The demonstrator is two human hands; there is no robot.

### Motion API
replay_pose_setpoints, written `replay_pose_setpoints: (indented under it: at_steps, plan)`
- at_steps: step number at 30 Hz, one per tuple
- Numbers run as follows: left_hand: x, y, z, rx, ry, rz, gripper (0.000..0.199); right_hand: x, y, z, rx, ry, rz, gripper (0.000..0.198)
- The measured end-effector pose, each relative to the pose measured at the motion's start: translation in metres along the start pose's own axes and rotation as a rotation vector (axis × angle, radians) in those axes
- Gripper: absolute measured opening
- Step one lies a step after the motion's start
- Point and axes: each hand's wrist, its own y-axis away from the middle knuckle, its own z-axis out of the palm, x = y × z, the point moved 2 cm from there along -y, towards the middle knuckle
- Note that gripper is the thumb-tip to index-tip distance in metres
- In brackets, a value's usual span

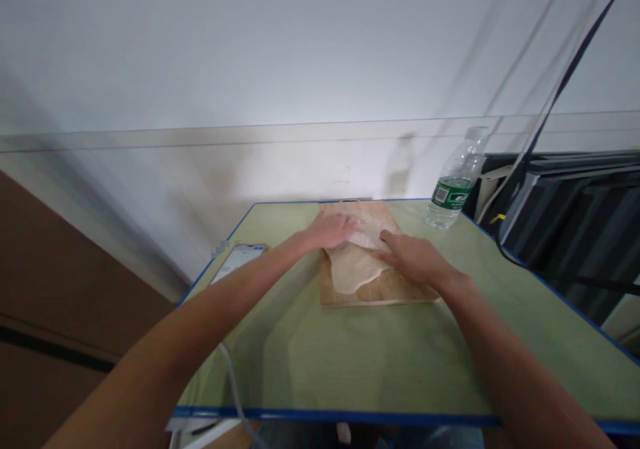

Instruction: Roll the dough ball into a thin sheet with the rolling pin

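Observation:
A flat, pale sheet of dough [353, 272] lies on a wooden board [333, 298], its far part folded or bunched up. My left hand [333, 229] is at the far left part of the dough, fingers curled onto it. On the right side, my right hand [413, 257] grips the dough's edge, thumb on top and fingers lower along the side. Parts of the fingertips of both hands are hard to make out against the dough.
The board rests on a green table [350, 362] with blue edging, against a white wall. A water bottle [453, 192] with a green label stands at the back right. A phone [243, 257] lies left, partly behind my forearm. A white cable [233, 382] crosses the near left edge.

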Motion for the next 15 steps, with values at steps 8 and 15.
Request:
replay_pose_setpoints:
  at_steps: [8,15]
  plan:
    - [0.008,-0.013,0.023,0.040,-0.122,-0.054,0.049,-0.020,-0.003,0.003,0.152,0.163,0.150,0.041]
    - [0.011,-0.011,0.024,0.130,-0.079,-0.083,0.048,-0.023,0.000,0.014,0.270,0.178,0.221,0.045]
